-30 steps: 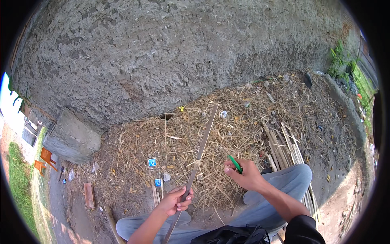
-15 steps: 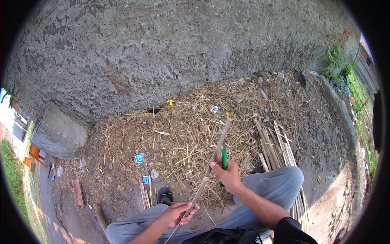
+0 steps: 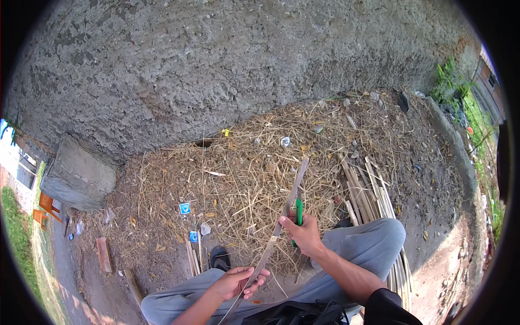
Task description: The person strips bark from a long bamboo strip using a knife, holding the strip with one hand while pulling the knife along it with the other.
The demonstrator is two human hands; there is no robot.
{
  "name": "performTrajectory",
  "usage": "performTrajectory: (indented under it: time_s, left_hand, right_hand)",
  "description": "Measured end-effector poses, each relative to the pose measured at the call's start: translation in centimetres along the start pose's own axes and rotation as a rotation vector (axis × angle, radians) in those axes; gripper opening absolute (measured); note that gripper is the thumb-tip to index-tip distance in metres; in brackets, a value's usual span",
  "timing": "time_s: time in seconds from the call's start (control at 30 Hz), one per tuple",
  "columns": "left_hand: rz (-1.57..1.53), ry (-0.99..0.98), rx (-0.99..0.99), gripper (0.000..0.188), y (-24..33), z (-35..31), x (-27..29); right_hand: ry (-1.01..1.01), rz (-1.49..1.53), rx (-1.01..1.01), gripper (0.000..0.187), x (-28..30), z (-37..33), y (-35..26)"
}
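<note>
While the left hand (image 3: 238, 281) curls round the lower end of a long bamboo strip (image 3: 281, 216), the right hand (image 3: 304, 234) grips a green-handled knife (image 3: 298, 212) against the strip's middle. It slants up over the person's knees above the straw (image 3: 238, 184), with cut slats (image 3: 368, 189) stacked just to the right.

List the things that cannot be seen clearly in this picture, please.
- Head view: the green-handled tool has its working end hidden by the right hand and the bamboo strip.
- The strip's lower end leaves the bottom edge, past the left hand.
- The small blue packets are too small to identify.
</note>
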State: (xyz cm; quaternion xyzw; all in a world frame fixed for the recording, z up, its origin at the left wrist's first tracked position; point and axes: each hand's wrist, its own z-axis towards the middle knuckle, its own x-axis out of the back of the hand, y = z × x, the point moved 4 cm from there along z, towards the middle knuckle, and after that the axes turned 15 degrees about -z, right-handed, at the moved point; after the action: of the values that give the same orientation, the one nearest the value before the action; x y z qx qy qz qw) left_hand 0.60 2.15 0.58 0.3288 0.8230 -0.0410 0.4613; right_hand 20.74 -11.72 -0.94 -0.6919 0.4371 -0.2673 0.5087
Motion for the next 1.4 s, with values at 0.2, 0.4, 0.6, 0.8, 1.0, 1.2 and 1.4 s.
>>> performTrajectory:
  time_s: [0.2,0.4,0.6,0.8,1.0,1.2,1.4]
  left_hand:
    - [-0.014,-0.091,-0.056,0.068,-0.4,1.0,-0.7]
    - [-0.075,-0.131,0.029,0.054,-0.6,1.0,-2.1]
    - [-0.095,-0.038,-0.071,0.044,-0.6,1.1,-1.9]
    - [-0.075,-0.025,-0.099,0.044,-0.1,0.6,-1.6]
    - [0.004,0.1,-0.188,0.033,0.5,-0.3,-1.5]
    - [-0.033,0.181,-0.253,0.026,0.6,-0.1,-1.0]
    - [-0.101,0.134,-0.223,0.027,0.7,-0.1,-0.3]
  right_hand:
    - [-0.047,-0.198,0.088,0.028,-0.6,-2.0,-1.3]
    - [-0.145,-0.414,0.201,0.023,-1.9,-4.0,-1.8]
    - [-0.088,-0.54,0.329,0.032,-1.1,-4.0,-1.4]
    - [-0.066,-0.741,0.326,0.034,-0.8,-3.5,-0.8]
    - [0.119,-0.927,0.592,0.038,-0.9,-3.5,-2.0]
    - [0.029,-1.039,0.738,0.036,-2.1,-4.3,-1.3]
    - [-0.138,-1.059,0.86,0.034,-3.6,-6.2,-1.0]
